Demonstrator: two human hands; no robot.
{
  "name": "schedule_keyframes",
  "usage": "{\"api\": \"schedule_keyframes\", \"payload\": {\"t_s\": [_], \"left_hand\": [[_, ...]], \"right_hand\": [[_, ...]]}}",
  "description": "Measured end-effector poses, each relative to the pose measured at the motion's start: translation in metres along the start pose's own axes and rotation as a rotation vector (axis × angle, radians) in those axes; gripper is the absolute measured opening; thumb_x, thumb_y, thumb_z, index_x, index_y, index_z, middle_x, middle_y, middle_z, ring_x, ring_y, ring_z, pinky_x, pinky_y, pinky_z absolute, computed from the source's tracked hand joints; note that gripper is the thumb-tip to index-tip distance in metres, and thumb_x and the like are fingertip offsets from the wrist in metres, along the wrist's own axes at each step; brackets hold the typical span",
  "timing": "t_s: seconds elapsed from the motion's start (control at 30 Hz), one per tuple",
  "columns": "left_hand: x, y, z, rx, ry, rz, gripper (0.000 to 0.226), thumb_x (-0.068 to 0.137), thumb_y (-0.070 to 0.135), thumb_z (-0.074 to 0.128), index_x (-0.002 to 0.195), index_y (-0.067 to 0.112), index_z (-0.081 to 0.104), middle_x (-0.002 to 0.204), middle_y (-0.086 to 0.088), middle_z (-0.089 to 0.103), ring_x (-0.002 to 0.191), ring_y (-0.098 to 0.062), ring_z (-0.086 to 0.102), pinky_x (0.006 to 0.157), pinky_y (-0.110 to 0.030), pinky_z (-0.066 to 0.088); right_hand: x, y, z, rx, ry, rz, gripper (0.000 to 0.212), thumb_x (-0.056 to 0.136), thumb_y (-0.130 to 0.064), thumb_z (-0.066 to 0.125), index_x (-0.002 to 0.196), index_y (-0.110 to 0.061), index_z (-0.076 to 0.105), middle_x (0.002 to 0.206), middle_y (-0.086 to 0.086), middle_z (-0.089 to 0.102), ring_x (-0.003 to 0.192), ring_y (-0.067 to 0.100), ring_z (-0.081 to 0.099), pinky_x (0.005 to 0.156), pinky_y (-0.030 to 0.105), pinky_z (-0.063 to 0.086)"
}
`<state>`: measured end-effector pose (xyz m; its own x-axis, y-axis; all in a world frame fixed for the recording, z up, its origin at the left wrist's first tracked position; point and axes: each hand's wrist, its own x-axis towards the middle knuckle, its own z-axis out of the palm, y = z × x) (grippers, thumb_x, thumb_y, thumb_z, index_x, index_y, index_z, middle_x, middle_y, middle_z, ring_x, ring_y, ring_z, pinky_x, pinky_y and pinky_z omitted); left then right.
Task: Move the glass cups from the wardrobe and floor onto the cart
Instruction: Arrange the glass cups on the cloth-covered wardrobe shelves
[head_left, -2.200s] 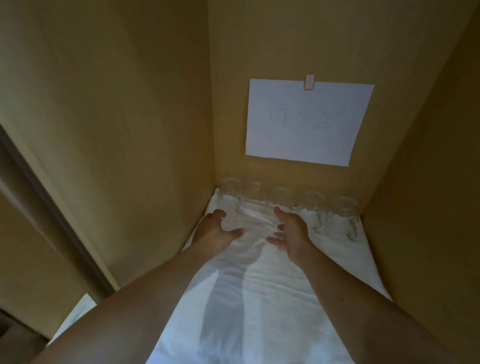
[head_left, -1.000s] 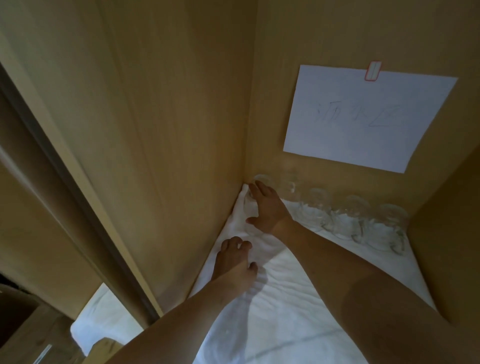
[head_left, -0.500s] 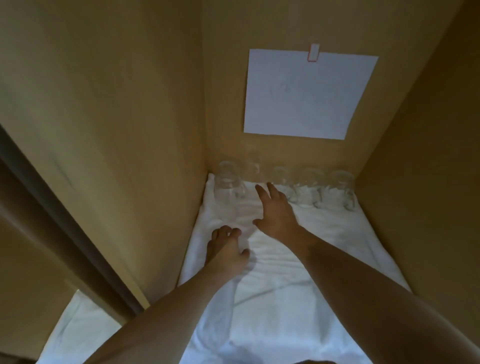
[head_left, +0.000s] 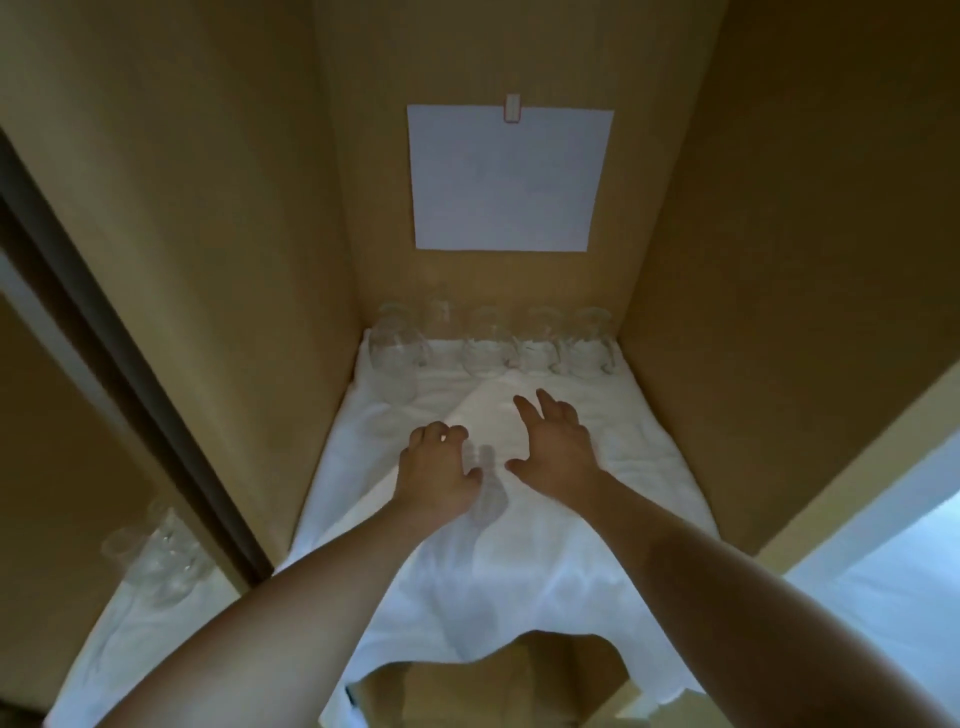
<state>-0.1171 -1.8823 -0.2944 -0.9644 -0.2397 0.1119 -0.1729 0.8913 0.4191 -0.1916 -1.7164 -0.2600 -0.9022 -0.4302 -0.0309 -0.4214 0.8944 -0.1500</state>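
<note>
Two bare hands are reaching into a tan wooden wardrobe (head_left: 218, 260), over a rumpled white cloth (head_left: 519, 571) lining its shelf. Left hand (head_left: 436, 467) is resting on the cloth w/ fingers curled, its grip holding nothing; right hand (head_left: 556, 447) is hovering w/ fingers spread, also empty. Clear glass cups (head_left: 488, 343) are standing in a row along the back wall, apart from both hands, below a white paper sheet (head_left: 506, 179) taped there. More clear glass cups on the floor (head_left: 156, 561) are sitting at lower left, outside the wardrobe.
</note>
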Motion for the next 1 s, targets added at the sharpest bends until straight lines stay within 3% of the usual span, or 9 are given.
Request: {"api": "schedule_keyframes", "payload": {"t_s": [0.47,1.0], "left_hand": [[-0.144,0.067,-0.012,0.089,0.035,-0.037,0.065,0.094,0.046,0.06,0.149,0.019,0.042,0.15,-0.005,0.044,0.139,-0.029,0.036,0.109,-0.04,0.038],[-0.221,-0.004,-0.074,0.193,0.108,-0.145,0.063,0.095,0.048,0.057,0.148,0.019,0.041,0.151,-0.004,0.043,0.141,-0.028,0.034,0.11,-0.041,0.038]], "right_hand": [[-0.137,0.033,-0.001,0.057,-0.015,-0.084,0.09,0.091,-0.052,0.065,0.161,-0.027,0.013,0.168,0.005,0.013,0.151,0.032,0.016,0.116,0.046,0.031],[-0.181,-0.071,0.02,0.062,-0.029,-0.228,0.089,0.09,-0.053,0.067,0.159,-0.028,0.017,0.165,0.006,0.019,0.147,0.033,0.023,0.111,0.046,0.036]]}}
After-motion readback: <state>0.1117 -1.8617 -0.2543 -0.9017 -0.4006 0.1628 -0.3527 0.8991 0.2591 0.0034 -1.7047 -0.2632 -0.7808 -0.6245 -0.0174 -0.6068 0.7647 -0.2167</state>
